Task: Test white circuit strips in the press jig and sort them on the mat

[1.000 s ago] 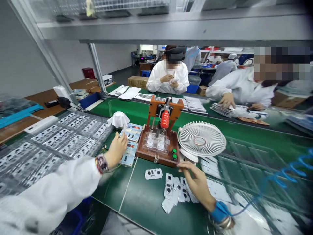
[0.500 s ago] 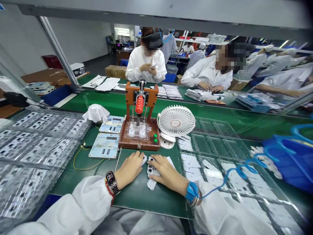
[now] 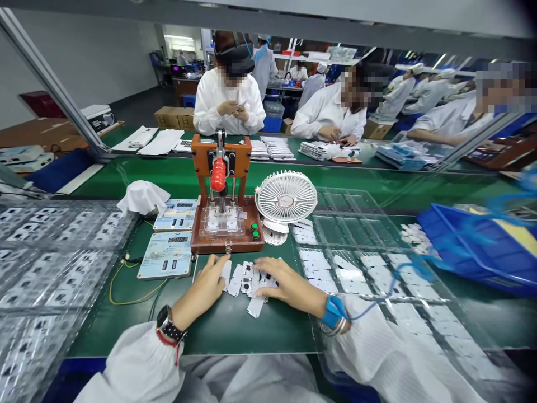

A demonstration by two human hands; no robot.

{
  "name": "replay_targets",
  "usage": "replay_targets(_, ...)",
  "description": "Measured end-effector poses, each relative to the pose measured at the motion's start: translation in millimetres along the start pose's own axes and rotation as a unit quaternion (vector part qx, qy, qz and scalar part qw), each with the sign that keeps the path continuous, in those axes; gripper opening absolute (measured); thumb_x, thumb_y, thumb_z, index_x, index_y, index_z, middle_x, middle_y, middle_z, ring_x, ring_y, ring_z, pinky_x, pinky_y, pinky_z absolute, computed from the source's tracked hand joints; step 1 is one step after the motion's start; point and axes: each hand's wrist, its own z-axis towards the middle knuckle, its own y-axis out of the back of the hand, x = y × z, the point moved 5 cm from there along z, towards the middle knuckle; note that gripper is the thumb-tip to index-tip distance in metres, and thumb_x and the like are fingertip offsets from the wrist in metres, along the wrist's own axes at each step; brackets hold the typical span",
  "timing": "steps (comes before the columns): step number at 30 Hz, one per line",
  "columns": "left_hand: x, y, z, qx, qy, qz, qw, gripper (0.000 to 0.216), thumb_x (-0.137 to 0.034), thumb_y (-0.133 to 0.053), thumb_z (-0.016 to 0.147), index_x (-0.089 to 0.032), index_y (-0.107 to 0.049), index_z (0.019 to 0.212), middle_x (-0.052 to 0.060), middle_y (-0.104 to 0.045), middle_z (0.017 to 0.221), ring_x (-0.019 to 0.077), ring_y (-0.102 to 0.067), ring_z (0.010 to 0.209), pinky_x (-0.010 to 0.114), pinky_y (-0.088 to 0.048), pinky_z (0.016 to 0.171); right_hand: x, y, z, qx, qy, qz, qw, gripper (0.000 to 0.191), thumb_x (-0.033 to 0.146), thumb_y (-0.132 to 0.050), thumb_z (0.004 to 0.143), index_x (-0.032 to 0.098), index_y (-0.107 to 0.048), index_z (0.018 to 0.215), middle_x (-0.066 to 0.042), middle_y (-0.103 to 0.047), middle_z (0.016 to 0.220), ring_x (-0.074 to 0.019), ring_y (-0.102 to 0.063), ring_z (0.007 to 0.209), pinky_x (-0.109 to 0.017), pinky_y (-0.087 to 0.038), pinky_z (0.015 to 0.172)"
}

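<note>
Both my hands rest on a loose heap of small white parts (image 3: 245, 278) on the green mat (image 3: 235, 330) in front of me. My left hand (image 3: 206, 286) lies flat with fingers stretched onto the left side of the heap. My right hand (image 3: 285, 285) lies on the right side, fingers spread over the parts. Just behind the heap stands a brown press jig (image 3: 225, 210) with a red handle (image 3: 218, 174) and a clear fixture. Neither hand grips anything that I can see.
Two control boxes (image 3: 168, 254) and a white cloth (image 3: 142, 196) lie left of the jig; a white fan (image 3: 286, 197) stands to its right. Clear trays of parts (image 3: 50, 246) fill the left, more trays (image 3: 361, 263) and a blue bin (image 3: 474, 246) the right. People in white coats work across the belt.
My left hand came off the control boxes and my right off the jig's edge; both moved down onto the heap and have spread the white parts wider.
</note>
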Motion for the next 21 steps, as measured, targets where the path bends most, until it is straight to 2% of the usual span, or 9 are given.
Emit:
replay_targets(3,6,0,-6,-0.015,-0.003,0.051,0.999,0.055,-0.007,-0.038,0.083,-0.019,-0.038,0.137,0.010,-0.049,0.116,0.0232,-0.061,0.100,0.034,-0.049,0.086,5,-2,-11,-0.015,-0.033,-0.074,0.997,0.047,0.039,-0.067,0.082,0.021,-0.054,0.123,-0.012,-0.056,0.127,-0.0280,-0.051,0.117,-0.046,-0.042,0.098)
replay_targets(6,0,-2,-9,-0.020,-0.009,0.095,0.995,0.048,-0.012,-0.041,0.088,-0.015,-0.040,0.136,0.015,-0.048,0.121,0.0286,-0.056,0.109,0.040,-0.047,0.089,13,-21,-20,-0.047,-0.054,-0.163,0.984,0.069,0.045,-0.077,0.070,0.018,-0.051,0.128,-0.018,-0.049,0.135,-0.0356,-0.045,0.122,-0.052,-0.041,0.096)
replay_targets(9,-17,-8,-3,-0.012,-0.113,0.096,0.989,0.051,-0.025,-0.052,0.090,-0.017,-0.038,0.138,0.015,-0.043,0.136,0.0323,-0.041,0.127,0.048,-0.038,0.102,18,-44,-23,-0.091,-0.066,-0.236,0.965,0.076,0.046,-0.078,0.067,0.014,-0.051,0.130,-0.023,-0.047,0.135,-0.0398,-0.045,0.122,-0.054,-0.041,0.095)
replay_targets(12,-26,-22,7,0.035,-0.238,0.084,0.967,0.074,-0.048,-0.068,0.080,-0.024,-0.034,0.142,0.012,-0.031,0.150,0.0341,-0.022,0.139,0.056,-0.025,0.109,18,-53,-23,-0.139,-0.055,-0.268,0.952,0.061,0.040,-0.072,0.075,0.014,-0.053,0.128,-0.020,-0.053,0.130,-0.0374,-0.048,0.119,-0.052,-0.042,0.094)
replay_targets(14,-24,-31,14,0.041,-0.277,0.089,0.956,0.081,-0.053,-0.069,0.076,-0.025,-0.033,0.143,0.011,-0.029,0.152,0.0330,-0.021,0.140,0.056,-0.021,0.111,18,-53,-24,-0.155,-0.041,-0.278,0.947,0.055,0.037,-0.069,0.078,0.014,-0.054,0.126,-0.018,-0.056,0.125,-0.0356,-0.049,0.118,-0.051,-0.042,0.094)
replay_targets(17,-19,-37,19,0.003,-0.301,0.107,0.948,0.071,-0.047,-0.067,0.081,-0.025,-0.037,0.140,0.010,-0.035,0.149,0.0298,-0.027,0.138,0.053,-0.022,0.111,18,-48,-26,-0.158,-0.031,-0.288,0.944,0.060,0.038,-0.071,0.076,0.014,-0.053,0.128,-0.018,-0.056,0.127,-0.0356,-0.049,0.118,-0.050,-0.043,0.094)
replay_targets(19,-17,-37,18,-0.022,-0.304,0.112,0.946,0.059,-0.039,-0.066,0.084,-0.024,-0.043,0.136,0.009,-0.039,0.146,0.0286,-0.032,0.135,0.050,-0.025,0.110,18,-48,-26,-0.149,-0.028,-0.286,0.946,0.069,0.043,-0.075,0.072,0.013,-0.051,0.129,-0.019,-0.053,0.129,-0.0369,-0.048,0.119,-0.051,-0.043,0.093)
replay_targets(21,-17,-36,14,-0.032,-0.304,0.111,0.946,0.052,-0.030,-0.066,0.084,-0.023,-0.048,0.132,0.010,-0.042,0.144,0.0286,-0.035,0.133,0.049,-0.028,0.109,20,-49,-25,-0.136,-0.022,-0.279,0.950,0.069,0.042,-0.077,0.070,0.014,-0.052,0.128,-0.019,-0.054,0.127,-0.0363,-0.050,0.115,-0.051,-0.045,0.091)
